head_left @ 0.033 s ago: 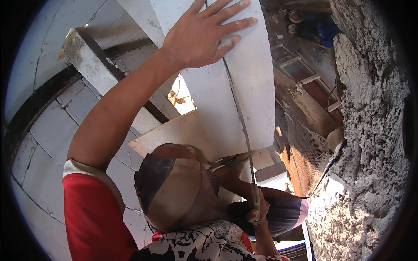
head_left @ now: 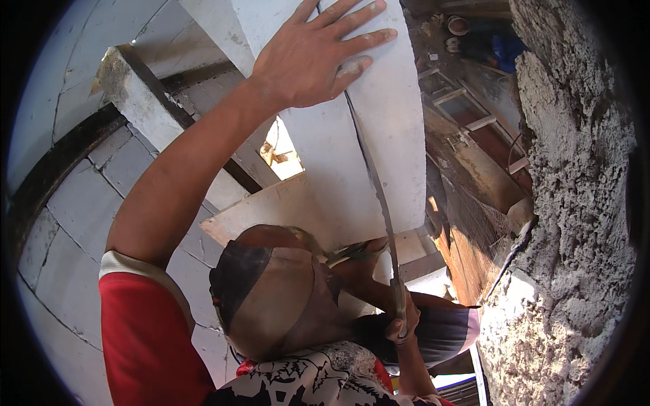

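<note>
My left hand (head_left: 315, 57) lies flat on a white-faced board (head_left: 399, 149), its fingers spread. Closed round the lower end of a long, narrow handsaw (head_left: 380, 196) is my right hand (head_left: 404, 321). Seen nearly edge-on, the saw runs along a dark line in the board, past its near edge. How deep the blade sits cannot be made out. Below the board is another person in a dark and tan cap (head_left: 274, 298). That person's hand (head_left: 376, 247) is by the board's near edge, close to a dark strap-like thing that I cannot make out.
A rough masonry wall (head_left: 569, 189) rises at the right. Grey block walling (head_left: 74, 210) with dark beams stands at the left, beside a pale post (head_left: 142, 95). Far below are a ladder-like wooden frame (head_left: 481, 122) and wire mesh (head_left: 481, 223).
My right hand and the handsaw have shifted slightly, and more of the blade's side shows. My left hand stays on the board.
</note>
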A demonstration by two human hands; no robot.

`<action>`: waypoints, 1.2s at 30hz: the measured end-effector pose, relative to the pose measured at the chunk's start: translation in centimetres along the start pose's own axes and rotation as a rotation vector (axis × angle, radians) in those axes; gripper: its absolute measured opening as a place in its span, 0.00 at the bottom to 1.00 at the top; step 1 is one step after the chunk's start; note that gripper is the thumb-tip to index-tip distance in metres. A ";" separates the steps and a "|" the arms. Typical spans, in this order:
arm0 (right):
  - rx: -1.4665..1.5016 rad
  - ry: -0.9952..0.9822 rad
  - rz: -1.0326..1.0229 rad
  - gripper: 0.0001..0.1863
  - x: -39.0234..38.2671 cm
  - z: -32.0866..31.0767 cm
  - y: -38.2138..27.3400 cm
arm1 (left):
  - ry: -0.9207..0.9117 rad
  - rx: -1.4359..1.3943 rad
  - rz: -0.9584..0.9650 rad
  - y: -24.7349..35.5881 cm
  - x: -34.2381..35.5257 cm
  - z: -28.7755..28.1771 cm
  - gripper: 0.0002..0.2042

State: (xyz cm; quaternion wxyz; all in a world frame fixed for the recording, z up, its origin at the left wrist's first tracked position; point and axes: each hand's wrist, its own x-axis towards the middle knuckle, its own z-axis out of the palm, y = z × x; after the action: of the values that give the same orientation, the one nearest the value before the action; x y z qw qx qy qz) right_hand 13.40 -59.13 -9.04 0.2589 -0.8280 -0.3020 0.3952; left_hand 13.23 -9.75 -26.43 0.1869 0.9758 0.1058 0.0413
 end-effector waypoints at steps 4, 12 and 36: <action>0.055 -0.108 0.021 0.40 9.9 4.0 1.8 | 0.017 -0.010 0.031 0.4 0.7 0.7 0.28; 0.074 -0.048 -0.009 0.41 5.5 -2.8 -10.6 | 0.002 0.202 -0.048 0.4 -0.3 1.8 0.24; 0.093 0.052 -0.137 0.28 8.0 -5.3 -11.2 | 0.204 -0.049 -0.742 -11.3 8.3 -3.4 0.52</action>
State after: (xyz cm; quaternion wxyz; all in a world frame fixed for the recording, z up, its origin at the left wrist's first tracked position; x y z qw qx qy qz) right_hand 18.42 -46.78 -2.61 0.3312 -0.8025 -0.3322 0.3688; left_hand 18.80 3.54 -27.18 0.2008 0.8572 0.4690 0.0704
